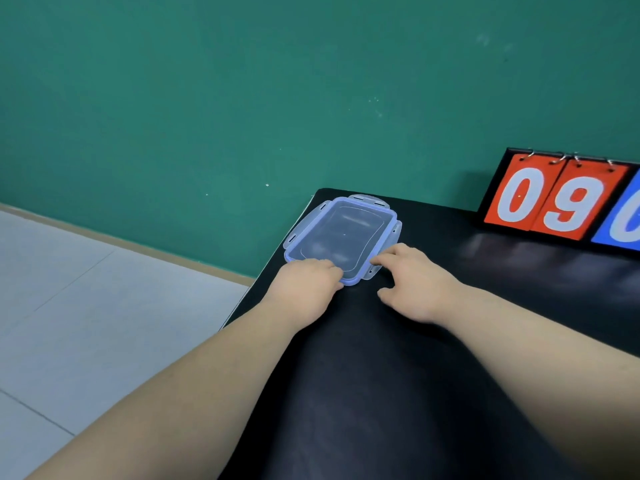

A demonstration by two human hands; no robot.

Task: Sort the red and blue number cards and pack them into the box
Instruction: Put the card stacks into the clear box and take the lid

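The left hand (304, 282) is laid on the near edge of a clear snap-lock lid (343, 233), its bent fingers (327, 265) over the blue rim. Whether the rim is pinched from below cannot be told, since the thumb is hidden. The right hand (412, 282) is loose and nothing is held in it: its forefinger is stretched to the lid's near right corner, beside a latch flap, and its thumb is rested on the black table (381, 375).

The lid is laid flat at the table's far left corner, close to the green wall (242, 98). Its latch flaps are splayed outward, so it is judged unlatched; whether a box body sits beneath it cannot be told. Its long axis is judged to run away from the person toward the wall, slanted a little to the right, with a short side presented to the hands.

Well apart, at the right against the wall, red number cards (547, 199) showing 0 and 9 are hung upright on rings (557, 157) from a black stand (491, 188). A blue number card (623, 223) is seen just beside them, cut off by the frame edge.

The step in hand is judged to be the readying of the box; no card is seen packed. Next, the lid is likely to be lifted by its near rim and set aside. The cards must then be freed from the rings and parted by colour.
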